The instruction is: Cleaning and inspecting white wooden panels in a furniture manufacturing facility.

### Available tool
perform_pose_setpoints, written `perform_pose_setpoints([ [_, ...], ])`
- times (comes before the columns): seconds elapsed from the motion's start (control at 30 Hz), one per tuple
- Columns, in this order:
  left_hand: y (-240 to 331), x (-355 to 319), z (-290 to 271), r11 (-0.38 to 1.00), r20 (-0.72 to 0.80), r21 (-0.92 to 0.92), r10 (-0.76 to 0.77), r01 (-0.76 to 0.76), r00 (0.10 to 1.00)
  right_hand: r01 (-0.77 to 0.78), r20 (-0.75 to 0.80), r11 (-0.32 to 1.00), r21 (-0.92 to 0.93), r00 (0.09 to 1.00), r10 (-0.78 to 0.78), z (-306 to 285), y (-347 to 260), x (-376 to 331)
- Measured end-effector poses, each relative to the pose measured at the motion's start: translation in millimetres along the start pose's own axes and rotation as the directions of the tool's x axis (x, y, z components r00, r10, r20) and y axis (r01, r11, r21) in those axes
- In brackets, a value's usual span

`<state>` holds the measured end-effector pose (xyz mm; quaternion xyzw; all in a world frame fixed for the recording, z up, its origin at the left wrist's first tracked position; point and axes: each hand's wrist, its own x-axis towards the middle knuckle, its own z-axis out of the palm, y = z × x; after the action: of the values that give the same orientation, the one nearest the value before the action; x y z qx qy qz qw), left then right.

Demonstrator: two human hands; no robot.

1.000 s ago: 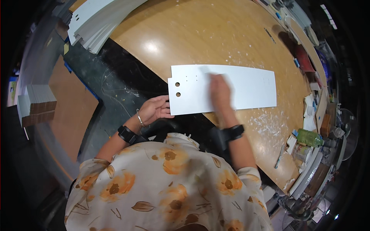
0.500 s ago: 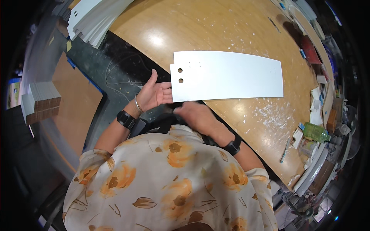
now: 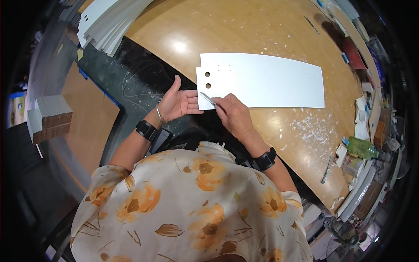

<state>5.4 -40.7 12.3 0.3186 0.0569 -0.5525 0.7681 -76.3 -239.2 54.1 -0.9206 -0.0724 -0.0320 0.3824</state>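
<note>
A long white panel (image 3: pixel 266 83) with one curved edge and two round holes at its left end lies on the wooden table, that end reaching past the table's edge. My left hand (image 3: pixel 178 105) is palm up, thumb out and fingers spread flat, with the fingertips at the panel's left end and partly under it. My right hand (image 3: pixel 234 114) is closed around a slim knife (image 3: pixel 207 98), whose handle is mostly hidden in the fingers. The silver blade lies over the panel's near left corner, pointing toward the left edge; whether it touches cannot be seen.
White shavings (image 3: pixel 312 131) are scattered on the tabletop (image 3: pixel 288 153). Along the right side are a green bottle (image 3: pixel 362 148) and a thin pen-like tool (image 3: pixel 327 169). More white panels (image 3: pixel 109 22) are stacked at the far left. A stack of pieces (image 3: pixel 50 118) stands on a lower board (image 3: pixel 89 118).
My right hand has risen from below the panel to its near left corner, and the knife now shows. The panel sits slightly farther away. My left hand keeps its palm-up pose.
</note>
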Motion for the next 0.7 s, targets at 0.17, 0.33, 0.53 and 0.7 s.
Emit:
perform_pose_setpoints([
  [0.17,1,10,11,1.000,-0.085,0.029,0.014,-0.011,0.996,0.183,-0.020,0.983,0.009,0.983,-0.183,15,9,9],
  [0.33,-15,16,18,0.907,-0.273,0.418,0.169,-0.041,0.947,-0.275,-0.353,0.955,-0.111,0.909,0.221,-47,91,13],
  [0.53,-25,7,26,0.877,-0.451,0.471,0.148,0.093,0.880,-0.806,-0.722,0.578,-0.126,0.474,0.505,-212,241,-84],
  [0.7,-23,-62,1,0.884,-0.507,0.452,0.144,0.120,0.850,-0.833,-0.771,0.542,-0.113,0.418,0.481,-231,260,-141],
])
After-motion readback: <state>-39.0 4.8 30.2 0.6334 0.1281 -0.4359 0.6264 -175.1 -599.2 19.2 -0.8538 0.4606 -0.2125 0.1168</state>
